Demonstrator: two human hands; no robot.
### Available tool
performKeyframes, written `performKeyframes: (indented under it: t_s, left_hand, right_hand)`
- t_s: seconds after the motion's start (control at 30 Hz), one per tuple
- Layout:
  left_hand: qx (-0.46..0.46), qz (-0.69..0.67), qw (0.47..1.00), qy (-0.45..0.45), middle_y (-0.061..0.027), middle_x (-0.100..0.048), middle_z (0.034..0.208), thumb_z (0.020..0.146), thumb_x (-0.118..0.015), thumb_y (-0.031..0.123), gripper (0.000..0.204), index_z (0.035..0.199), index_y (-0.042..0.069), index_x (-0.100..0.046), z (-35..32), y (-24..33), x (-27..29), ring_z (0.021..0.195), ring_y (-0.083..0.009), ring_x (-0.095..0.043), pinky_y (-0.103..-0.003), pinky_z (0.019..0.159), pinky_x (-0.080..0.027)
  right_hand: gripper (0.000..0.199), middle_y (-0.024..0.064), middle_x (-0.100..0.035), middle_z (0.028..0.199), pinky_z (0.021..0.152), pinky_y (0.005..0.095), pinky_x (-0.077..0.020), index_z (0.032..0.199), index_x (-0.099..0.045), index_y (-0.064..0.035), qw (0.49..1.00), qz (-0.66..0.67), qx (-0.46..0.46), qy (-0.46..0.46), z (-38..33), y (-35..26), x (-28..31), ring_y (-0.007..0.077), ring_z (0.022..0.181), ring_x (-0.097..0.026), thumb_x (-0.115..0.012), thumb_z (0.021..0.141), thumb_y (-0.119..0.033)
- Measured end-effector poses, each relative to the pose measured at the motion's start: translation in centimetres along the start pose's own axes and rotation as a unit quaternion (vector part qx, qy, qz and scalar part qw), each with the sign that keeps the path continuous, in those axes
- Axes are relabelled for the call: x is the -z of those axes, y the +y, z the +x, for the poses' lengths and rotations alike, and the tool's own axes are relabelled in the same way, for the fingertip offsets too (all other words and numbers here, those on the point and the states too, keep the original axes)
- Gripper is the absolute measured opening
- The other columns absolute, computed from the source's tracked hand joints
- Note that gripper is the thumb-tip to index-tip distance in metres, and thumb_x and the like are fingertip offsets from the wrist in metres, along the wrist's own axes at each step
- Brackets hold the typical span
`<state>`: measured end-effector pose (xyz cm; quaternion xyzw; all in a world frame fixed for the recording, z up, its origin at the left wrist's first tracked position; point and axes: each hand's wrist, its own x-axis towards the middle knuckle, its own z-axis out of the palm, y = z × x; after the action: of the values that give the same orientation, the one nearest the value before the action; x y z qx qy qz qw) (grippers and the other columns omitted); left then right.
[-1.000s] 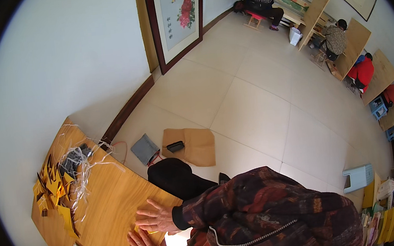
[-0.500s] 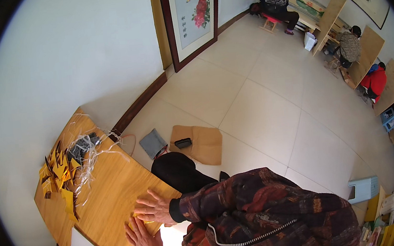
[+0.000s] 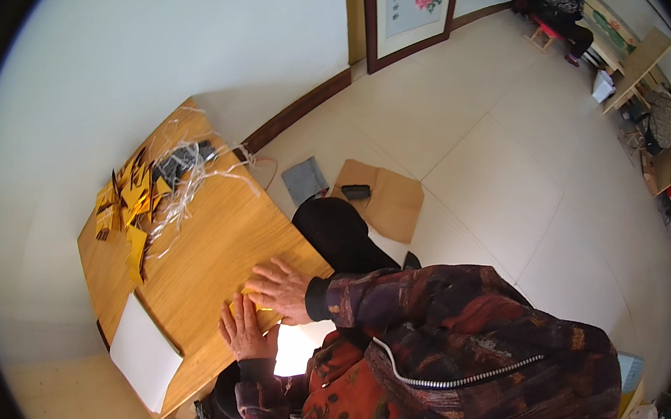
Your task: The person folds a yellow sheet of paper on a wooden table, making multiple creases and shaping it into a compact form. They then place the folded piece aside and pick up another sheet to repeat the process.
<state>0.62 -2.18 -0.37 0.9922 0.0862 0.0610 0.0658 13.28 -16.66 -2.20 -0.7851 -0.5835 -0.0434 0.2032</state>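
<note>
Both hands lie flat on a small yellow paper piece at the near edge of the light wooden surface. The right hand is spread open, palm down, fingers pointing left across the sheet. The left hand sits just beside and nearer, also open and flat, fingers pointing away from the body. Neither hand grips anything; they press. Only slivers of yellow show between and under the hands, so the sheet's outline cannot be made out.

The step in hand looks like flattening or creasing this piece. To do it well, one palm should pin the sheet so it cannot slide on the smooth wood, while the other sweeps outward from the middle with even pressure, fingers kept together over the fold line. Working so close to the surface's edge, the sheet could slip off toward the lap; keeping it fully on the wood would help.

At the far left of the surface lies a heap of yellow and dark paper pieces tangled with pale straw-like strips, well apart from the hands. A white rectangular sheet lies at the near left corner.
</note>
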Motion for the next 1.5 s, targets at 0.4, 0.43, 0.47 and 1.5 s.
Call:
performKeyframes:
  t_s: [0.4,0.43,0.47,1.5]
  left_hand:
    - [-0.013,-0.147,0.987,0.070,-0.0163,-0.057,0.130,0.080,-0.066,0.008,0.054,0.132,0.003,-0.053,-1.4,1.2,1.2,0.124,-0.0366,-0.049,-0.046,0.105,-0.035]
    - [-0.018,-0.176,0.981,0.076,-0.0173,-0.057,0.129,0.080,-0.066,0.007,0.054,0.132,0.002,-0.052,-1.3,1.5,1.7,0.123,-0.0365,-0.051,-0.046,0.104,-0.036]
    - [0.006,-0.187,0.981,0.048,-0.0181,-0.057,0.129,0.077,-0.066,0.002,0.058,0.133,0.002,-0.052,-1.2,1.7,2.6,0.120,-0.0361,-0.053,-0.043,0.104,-0.038]
    - [0.048,-0.019,0.988,0.147,-0.0073,-0.058,0.127,0.077,-0.064,0.017,0.039,0.116,0.010,-0.062,0.6,1.1,1.6,0.118,-0.0240,-0.053,-0.041,0.096,-0.041]
  right_hand:
    - [0.017,0.0070,-0.060,0.099,0.089,0.0399,-0.0432,0.084,-0.063,-0.0090,0.975,0.084,0.097,0.182,-0.6,0.6,0.6,0.0251,0.101,-0.056,-0.066,0.072,-0.021]
    - [0.017,0.0060,-0.060,0.098,0.088,0.0397,-0.0444,0.085,-0.063,-0.0093,0.978,0.102,0.082,0.163,-0.5,0.8,1.0,0.0247,0.101,-0.057,-0.067,0.071,-0.020]
    - [0.018,0.0050,-0.060,0.097,0.087,0.0394,-0.0457,0.085,-0.063,-0.0097,0.983,0.120,0.064,0.126,-0.4,1.0,1.6,0.0243,0.100,-0.057,-0.068,0.070,-0.019]
    - [0.050,0.0106,-0.057,0.128,0.074,0.0276,-0.0491,0.136,-0.042,0.0015,0.675,0.716,-0.168,0.067,26.8,12.7,5.9,0.0197,0.113,-0.059,-0.055,0.098,-0.028]
